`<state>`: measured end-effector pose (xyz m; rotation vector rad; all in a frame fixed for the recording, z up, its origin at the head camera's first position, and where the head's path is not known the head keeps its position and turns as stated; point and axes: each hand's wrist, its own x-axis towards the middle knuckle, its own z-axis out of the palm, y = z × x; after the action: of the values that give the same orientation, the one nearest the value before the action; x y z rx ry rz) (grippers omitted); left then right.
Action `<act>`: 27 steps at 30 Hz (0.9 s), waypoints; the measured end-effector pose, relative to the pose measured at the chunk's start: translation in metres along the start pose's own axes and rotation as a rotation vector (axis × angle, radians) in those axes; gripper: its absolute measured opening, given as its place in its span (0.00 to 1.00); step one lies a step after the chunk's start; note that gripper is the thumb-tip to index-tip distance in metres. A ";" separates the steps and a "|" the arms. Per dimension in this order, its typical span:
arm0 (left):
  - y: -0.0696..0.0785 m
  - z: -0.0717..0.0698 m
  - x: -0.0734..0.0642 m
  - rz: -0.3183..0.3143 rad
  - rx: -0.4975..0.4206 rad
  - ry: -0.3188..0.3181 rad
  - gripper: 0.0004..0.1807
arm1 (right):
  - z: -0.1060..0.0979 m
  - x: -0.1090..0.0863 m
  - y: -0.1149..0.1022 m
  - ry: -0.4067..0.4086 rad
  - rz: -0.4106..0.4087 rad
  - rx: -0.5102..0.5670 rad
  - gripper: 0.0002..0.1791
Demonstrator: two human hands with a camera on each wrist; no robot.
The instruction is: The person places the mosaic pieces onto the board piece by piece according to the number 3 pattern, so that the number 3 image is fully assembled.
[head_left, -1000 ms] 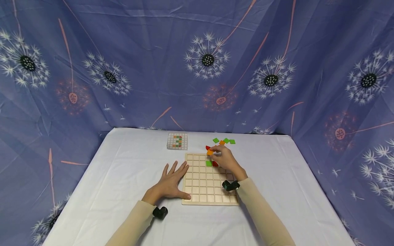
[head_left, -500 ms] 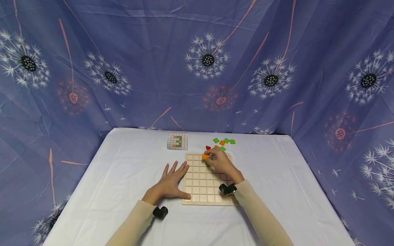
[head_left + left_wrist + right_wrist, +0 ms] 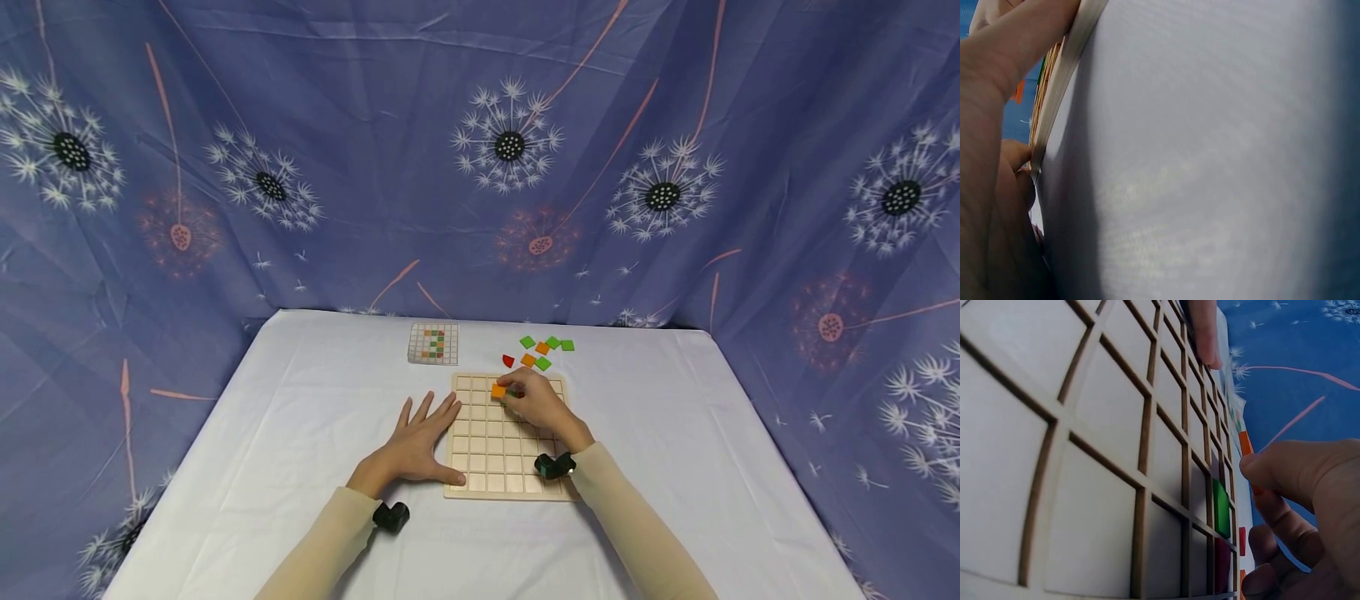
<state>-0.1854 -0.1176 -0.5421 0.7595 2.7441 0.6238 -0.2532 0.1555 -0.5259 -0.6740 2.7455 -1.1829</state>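
Orange tile (image 3: 498,391) is over the far rows of the grid board (image 3: 477,454), pinched btwn thumb & fingers of R hand (image 3: 536,400); its R part is covered by fingertips, can't tell if it touches the bd. Green tile (image 3: 1221,508) & dark red tile (image 3: 1222,565) sit in adj. cells, mostly hidden by R hand in head view. L hand (image 3: 416,446) lies w/ fingers spread at bd's L edge, gripping nothing; cut off in L wrist view. Beyond bd on table (image 3: 225,467): loose tiles (image 3: 543,363), plus pattern card (image 3: 432,344), details too small.
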 end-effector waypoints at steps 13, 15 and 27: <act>0.000 -0.001 -0.002 0.016 -0.015 0.018 0.69 | 0.004 0.002 0.003 -0.017 -0.025 -0.041 0.14; 0.001 -0.001 -0.001 0.012 -0.018 0.015 0.70 | 0.005 0.002 0.004 -0.017 -0.015 -0.044 0.14; 0.000 0.000 -0.002 -0.004 -0.025 0.007 0.70 | 0.007 0.004 0.003 -0.017 -0.004 -0.041 0.14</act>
<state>-0.1835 -0.1189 -0.5415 0.7469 2.7384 0.6603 -0.2566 0.1505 -0.5328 -0.6909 2.7627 -1.1195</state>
